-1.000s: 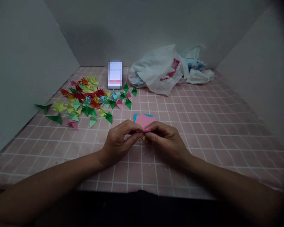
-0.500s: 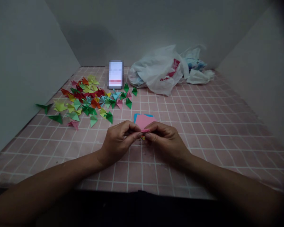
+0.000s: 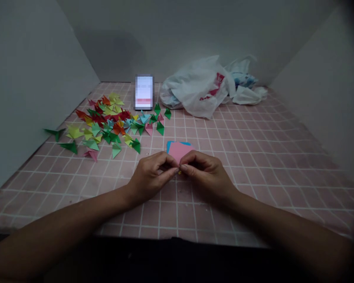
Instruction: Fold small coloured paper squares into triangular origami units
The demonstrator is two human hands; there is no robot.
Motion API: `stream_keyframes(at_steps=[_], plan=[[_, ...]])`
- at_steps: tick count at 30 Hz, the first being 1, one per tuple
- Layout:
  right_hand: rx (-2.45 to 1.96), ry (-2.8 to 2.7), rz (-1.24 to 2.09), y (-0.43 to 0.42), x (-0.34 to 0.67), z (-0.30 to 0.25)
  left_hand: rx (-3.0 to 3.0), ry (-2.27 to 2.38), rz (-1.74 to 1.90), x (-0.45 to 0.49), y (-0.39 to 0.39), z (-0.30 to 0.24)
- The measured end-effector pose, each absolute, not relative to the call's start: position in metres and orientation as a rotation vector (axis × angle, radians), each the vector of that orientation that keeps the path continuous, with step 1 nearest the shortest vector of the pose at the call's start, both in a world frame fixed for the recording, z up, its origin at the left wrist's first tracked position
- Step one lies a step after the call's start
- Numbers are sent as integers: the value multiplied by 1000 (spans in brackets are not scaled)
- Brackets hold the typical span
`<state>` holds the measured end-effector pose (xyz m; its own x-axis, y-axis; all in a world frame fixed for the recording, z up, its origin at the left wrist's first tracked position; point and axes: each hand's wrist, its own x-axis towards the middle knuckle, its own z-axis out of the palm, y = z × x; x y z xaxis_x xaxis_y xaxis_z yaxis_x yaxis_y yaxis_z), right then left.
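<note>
My left hand (image 3: 152, 173) and my right hand (image 3: 208, 173) meet over the table, thumbs and forefingers pinched with the tips almost touching. Between them is a small folded piece of pink paper, now almost wholly covered by the fingertips. Just beyond the fingers lies a stack of paper sheets, a pink sheet (image 3: 180, 151) on top and a blue sheet (image 3: 169, 146) sticking out at its left and back edges. A tiny yellow bit (image 3: 179, 172) shows beneath the fingertips; what it belongs to is hidden.
Many folded paper cranes (image 3: 118, 126) in green, red, yellow, blue and pink spread over the back left. A lit phone (image 3: 144, 92) stands upright behind them. White plastic bags (image 3: 194, 88) sit against the back wall. A pink checked cloth (image 3: 253, 157) covers the table, between side walls.
The fingertips have drawn closer over the folded pink paper, which showed as a thin pink edge before and is now covered. My left hand shifted slightly to the right.
</note>
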<state>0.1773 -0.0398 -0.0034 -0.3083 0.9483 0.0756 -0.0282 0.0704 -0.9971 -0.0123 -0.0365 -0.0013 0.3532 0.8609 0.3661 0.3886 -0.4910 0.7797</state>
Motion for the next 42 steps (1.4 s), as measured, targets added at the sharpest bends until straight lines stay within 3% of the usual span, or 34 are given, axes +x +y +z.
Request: stream_keyframes(at_steps=[9, 15, 23, 32, 42], plan=[[-1043, -1435, 1400, -43, 179, -1, 1599, 1039, 840, -12, -38, 8], [-1072, -1296, 1434, -41, 181, -1, 1352, 1030, 965, -14, -31, 7], [-1026, -1337, 1503, -45, 176, -5, 1512, 933, 796, -10, -35, 2], [-1039, -1349, 1677, -45, 174, -1, 1572, 984, 885, -14, -32, 7], [-1007, -1329, 1497, -45, 173, -6, 1402, 987, 904, -9, -36, 0]])
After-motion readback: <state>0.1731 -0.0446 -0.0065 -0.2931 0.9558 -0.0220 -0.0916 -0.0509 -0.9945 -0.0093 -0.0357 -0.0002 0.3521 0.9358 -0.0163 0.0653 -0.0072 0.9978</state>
